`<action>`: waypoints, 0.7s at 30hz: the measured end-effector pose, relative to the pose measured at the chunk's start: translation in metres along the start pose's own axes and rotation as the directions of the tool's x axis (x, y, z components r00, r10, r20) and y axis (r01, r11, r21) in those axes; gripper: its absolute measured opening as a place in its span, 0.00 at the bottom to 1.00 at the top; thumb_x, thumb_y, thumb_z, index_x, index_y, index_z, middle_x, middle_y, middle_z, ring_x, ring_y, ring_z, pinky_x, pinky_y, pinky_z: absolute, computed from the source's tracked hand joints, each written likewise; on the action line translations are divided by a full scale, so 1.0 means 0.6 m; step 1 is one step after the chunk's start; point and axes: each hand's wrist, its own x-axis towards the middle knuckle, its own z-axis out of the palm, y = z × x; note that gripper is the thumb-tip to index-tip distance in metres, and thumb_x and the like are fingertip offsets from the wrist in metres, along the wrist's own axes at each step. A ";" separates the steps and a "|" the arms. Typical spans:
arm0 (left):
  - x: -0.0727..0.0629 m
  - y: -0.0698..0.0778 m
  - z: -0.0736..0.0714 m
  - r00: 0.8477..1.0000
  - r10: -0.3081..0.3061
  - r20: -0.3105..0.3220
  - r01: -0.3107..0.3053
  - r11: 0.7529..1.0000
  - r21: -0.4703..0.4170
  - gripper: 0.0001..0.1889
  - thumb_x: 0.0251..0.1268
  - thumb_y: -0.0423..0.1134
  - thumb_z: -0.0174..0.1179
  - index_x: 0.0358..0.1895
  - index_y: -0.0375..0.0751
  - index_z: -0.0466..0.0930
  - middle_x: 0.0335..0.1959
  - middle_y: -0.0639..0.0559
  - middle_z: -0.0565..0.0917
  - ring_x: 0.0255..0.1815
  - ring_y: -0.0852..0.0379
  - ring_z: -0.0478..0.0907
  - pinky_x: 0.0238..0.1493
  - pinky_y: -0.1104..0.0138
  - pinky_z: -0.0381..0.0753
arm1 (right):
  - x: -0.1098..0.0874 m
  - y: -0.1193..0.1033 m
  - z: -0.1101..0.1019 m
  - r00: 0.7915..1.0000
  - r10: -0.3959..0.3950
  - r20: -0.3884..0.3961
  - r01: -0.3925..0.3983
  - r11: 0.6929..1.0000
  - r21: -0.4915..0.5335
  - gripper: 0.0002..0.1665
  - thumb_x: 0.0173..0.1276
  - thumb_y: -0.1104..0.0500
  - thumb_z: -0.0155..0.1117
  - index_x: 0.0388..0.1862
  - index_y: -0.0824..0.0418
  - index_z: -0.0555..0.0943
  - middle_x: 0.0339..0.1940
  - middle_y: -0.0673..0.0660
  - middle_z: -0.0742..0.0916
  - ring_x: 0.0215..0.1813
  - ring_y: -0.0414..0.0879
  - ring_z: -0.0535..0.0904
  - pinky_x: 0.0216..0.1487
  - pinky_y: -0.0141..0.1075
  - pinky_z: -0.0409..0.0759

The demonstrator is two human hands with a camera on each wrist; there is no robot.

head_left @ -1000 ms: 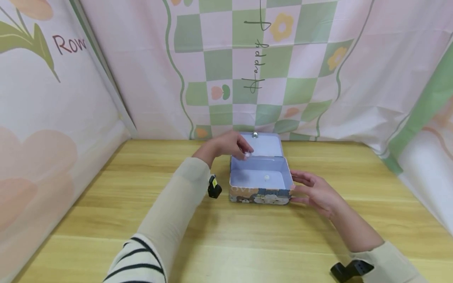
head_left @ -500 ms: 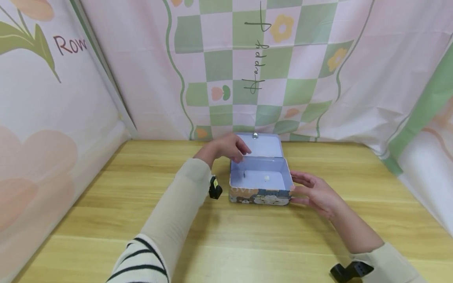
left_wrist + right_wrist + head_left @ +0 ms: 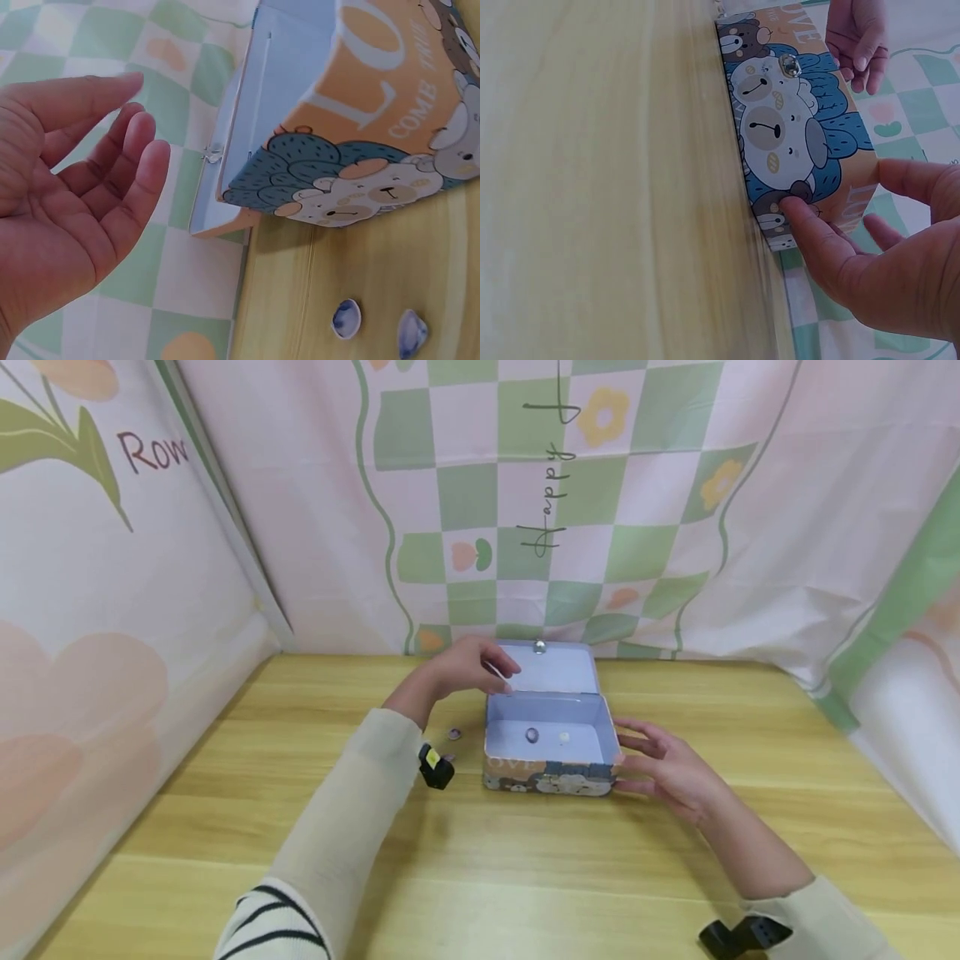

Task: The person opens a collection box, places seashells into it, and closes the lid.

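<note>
A tin box (image 3: 551, 778) printed with cartoon bears stands on the table with its pale blue lid (image 3: 551, 668) folded back. Inside lie a purplish shell (image 3: 532, 735) and a small white piece (image 3: 565, 738). My left hand (image 3: 468, 666) is held above the box's back left corner, its fingers loosely bent and nothing between them in the left wrist view. At the box's right end, my right hand (image 3: 885, 262) holds the corner, one digit on the bear-printed front and the others around the end. Two shells, one (image 3: 346, 319) beside another (image 3: 412, 333), rest on the table left of the box.
The wooden table (image 3: 480, 877) ends at a patterned cloth backdrop (image 3: 585, 510) close behind the lid. Another hanging cloth (image 3: 150, 585) bounds the left side. Black wrist cameras, one (image 3: 437, 768) on the left and one (image 3: 742, 935) on the right, stick out from the sleeves.
My left hand has let the purplish shell drop into the box and moved slightly left, its fingers loosening. The shells on the table have come into sight. My right hand has stayed put.
</note>
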 end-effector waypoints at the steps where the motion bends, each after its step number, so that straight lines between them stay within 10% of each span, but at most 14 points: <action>1: -0.005 -0.002 0.000 1.000 0.013 -0.009 -0.013 1.000 -0.013 0.16 0.57 0.29 0.69 0.50 0.33 0.83 0.48 0.41 0.83 0.46 0.52 0.81 0.46 0.60 0.83 | 0.000 0.000 0.000 1.000 -0.002 0.000 0.002 1.000 0.002 0.44 0.70 0.67 0.58 0.77 0.69 0.47 0.75 0.75 0.53 0.58 0.49 0.76 0.53 0.47 0.80; 21: -0.090 -0.053 -0.001 0.979 0.099 -0.180 -0.112 0.992 -0.063 0.10 0.56 0.33 0.70 0.40 0.35 0.83 0.39 0.44 0.83 0.44 0.49 0.79 0.46 0.61 0.81 | 0.000 -0.002 0.004 1.000 -0.003 -0.010 0.002 1.000 -0.023 0.42 0.70 0.68 0.58 0.76 0.71 0.50 0.75 0.75 0.54 0.59 0.52 0.75 0.54 0.48 0.80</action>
